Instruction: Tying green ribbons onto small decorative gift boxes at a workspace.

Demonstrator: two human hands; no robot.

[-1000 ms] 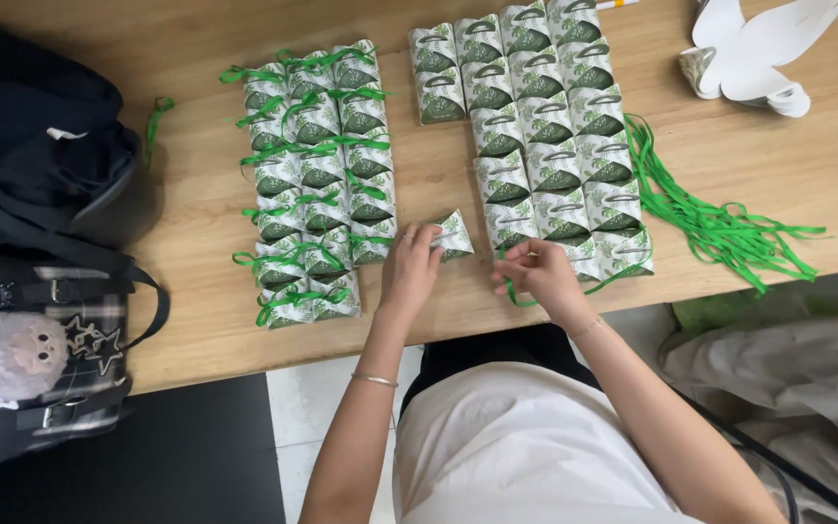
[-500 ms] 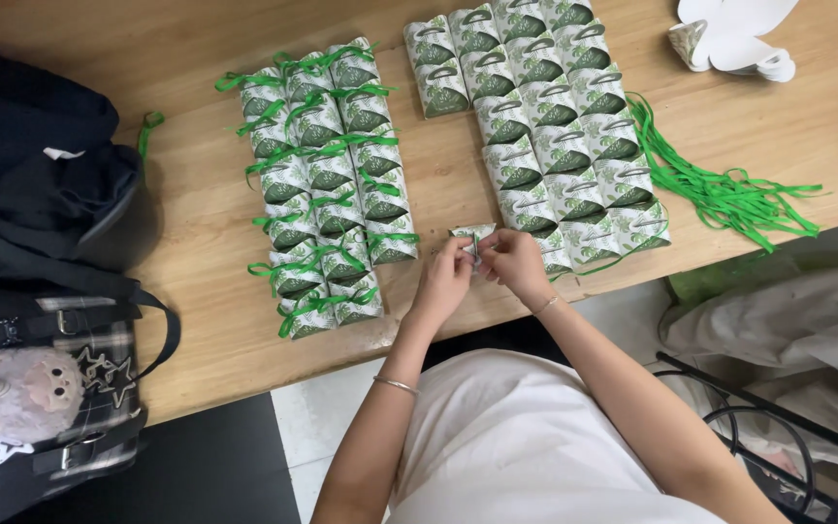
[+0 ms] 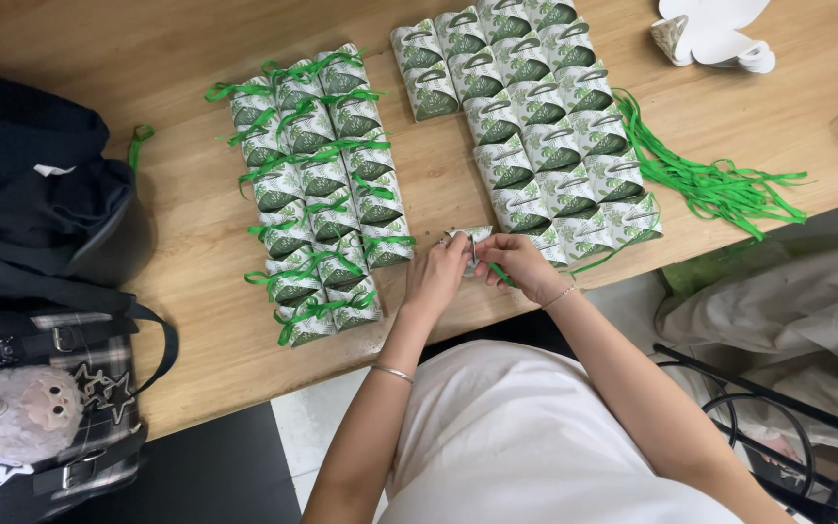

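Observation:
My left hand (image 3: 435,277) and my right hand (image 3: 521,264) meet near the wooden table's (image 3: 196,68) front edge, both pinching one small white-and-green favour box (image 3: 467,237). A green ribbon (image 3: 502,276) runs under my right fingers. To the left of my hands lies a block of several boxes tied with green ribbon (image 3: 317,189). Behind and to the right lies a second block of several untied boxes (image 3: 531,126).
A bundle of loose green ribbons (image 3: 710,180) lies right of the untied boxes. Flat white box blanks (image 3: 715,39) rest at the far right corner. A black bag (image 3: 36,213) and a plaid bag with a plush toy (image 3: 21,412) sit at the left. Grey cloth (image 3: 778,311) lies lower right.
My two hands, apart a second ago with the left one holding the small box, have come together on that box near the table's front edge.

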